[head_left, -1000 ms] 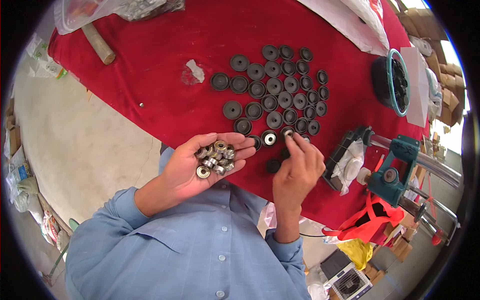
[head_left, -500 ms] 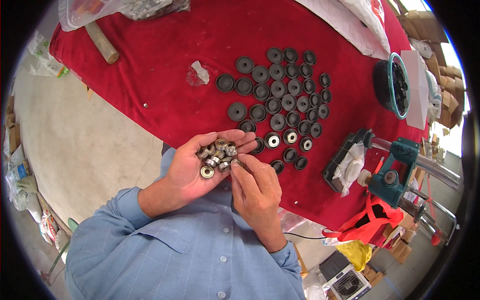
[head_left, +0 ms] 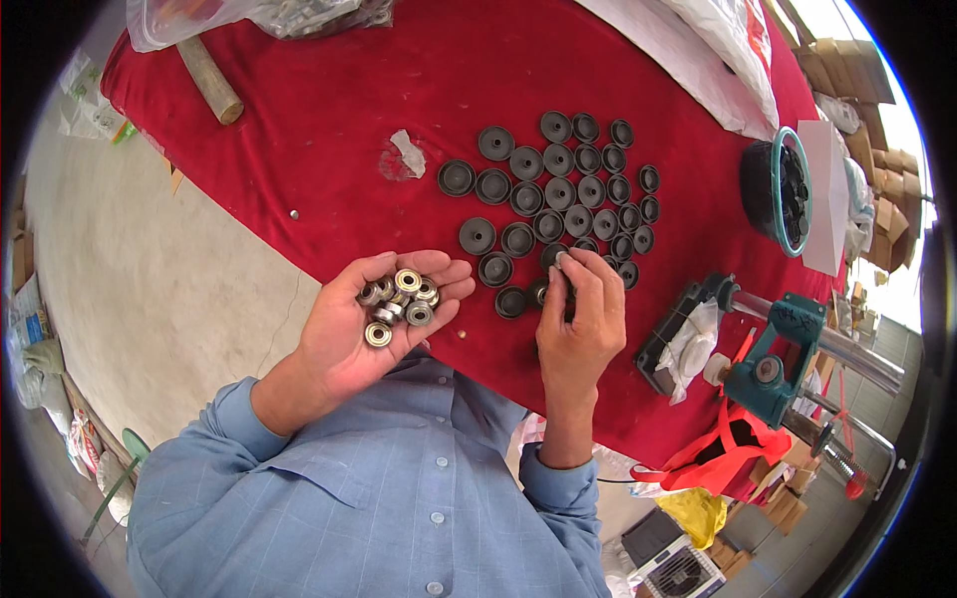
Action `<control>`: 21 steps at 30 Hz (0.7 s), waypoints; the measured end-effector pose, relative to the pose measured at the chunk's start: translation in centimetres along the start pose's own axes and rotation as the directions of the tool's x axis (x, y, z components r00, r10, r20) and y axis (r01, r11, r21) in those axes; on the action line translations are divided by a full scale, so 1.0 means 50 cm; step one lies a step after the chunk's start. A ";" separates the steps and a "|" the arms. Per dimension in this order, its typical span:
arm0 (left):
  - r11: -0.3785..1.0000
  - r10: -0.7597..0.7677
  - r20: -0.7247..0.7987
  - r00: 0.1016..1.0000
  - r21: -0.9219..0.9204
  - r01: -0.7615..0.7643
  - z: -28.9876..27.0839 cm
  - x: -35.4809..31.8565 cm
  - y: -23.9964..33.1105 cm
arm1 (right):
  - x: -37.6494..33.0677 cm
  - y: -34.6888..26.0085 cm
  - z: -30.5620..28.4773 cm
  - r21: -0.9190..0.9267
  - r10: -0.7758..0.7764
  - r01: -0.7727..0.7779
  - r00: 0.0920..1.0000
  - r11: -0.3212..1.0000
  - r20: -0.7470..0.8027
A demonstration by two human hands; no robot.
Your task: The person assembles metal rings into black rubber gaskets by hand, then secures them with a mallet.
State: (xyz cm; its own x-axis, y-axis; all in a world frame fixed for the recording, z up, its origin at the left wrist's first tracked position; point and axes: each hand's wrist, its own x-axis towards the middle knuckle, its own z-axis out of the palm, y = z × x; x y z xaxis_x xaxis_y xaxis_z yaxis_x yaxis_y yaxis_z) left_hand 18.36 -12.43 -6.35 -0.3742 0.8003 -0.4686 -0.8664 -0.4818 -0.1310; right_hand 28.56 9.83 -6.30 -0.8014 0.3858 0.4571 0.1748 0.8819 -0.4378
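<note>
My left hand [head_left: 344, 324] is cupped palm up, holding a small heap of metal ball bearings [head_left: 407, 282], away from the table's near edge. My right hand [head_left: 583, 314] reaches over the table with thumb and fingers pinched at a black round cap [head_left: 554, 255]. A bit of shiny metal, apparently a bearing, shows at its fingertips, mostly hidden by them. Many black round plastic caps [head_left: 495, 143] lie in loose rows on the red cloth [head_left: 329, 149]. The caps under my right hand are covered by it.
A teal-framed press tool [head_left: 773, 364] stands at the right, next to a white plastic bag [head_left: 690, 351]. Behind it is a blue-rimmed tub [head_left: 788, 189] of black parts. A wooden stick [head_left: 211, 82] and clear plastic bags [head_left: 319, 14] lie at the far left.
My right hand has left the bearings in my left palm and moved right and forward to the caps. My left hand has shifted slightly left, still carrying its bearings.
</note>
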 end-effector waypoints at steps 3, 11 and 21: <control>1.000 -0.011 0.039 0.999 -0.003 0.011 -0.006 0.002 -0.006 | -0.007 0.002 0.012 0.012 0.024 -0.024 1.000 1.000 0.015; 1.000 -0.003 0.037 0.999 0.026 0.002 -0.007 0.006 -0.004 | -0.024 -0.009 -0.005 -0.145 -0.004 0.022 0.992 0.989 0.126; 1.000 0.001 0.017 1.000 0.004 -0.001 -0.008 0.004 -0.005 | -0.057 -0.033 -0.011 -0.394 -0.008 0.076 0.985 0.916 0.171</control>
State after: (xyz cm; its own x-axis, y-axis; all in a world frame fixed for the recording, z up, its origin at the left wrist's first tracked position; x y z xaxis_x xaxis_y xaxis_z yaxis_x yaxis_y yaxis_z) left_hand 18.63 -12.29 -6.75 -0.3803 0.8057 -0.4540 -0.8675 -0.4810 -0.1270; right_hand 30.84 7.43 -6.46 -0.8890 0.3265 0.3211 0.3246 0.9439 -0.0610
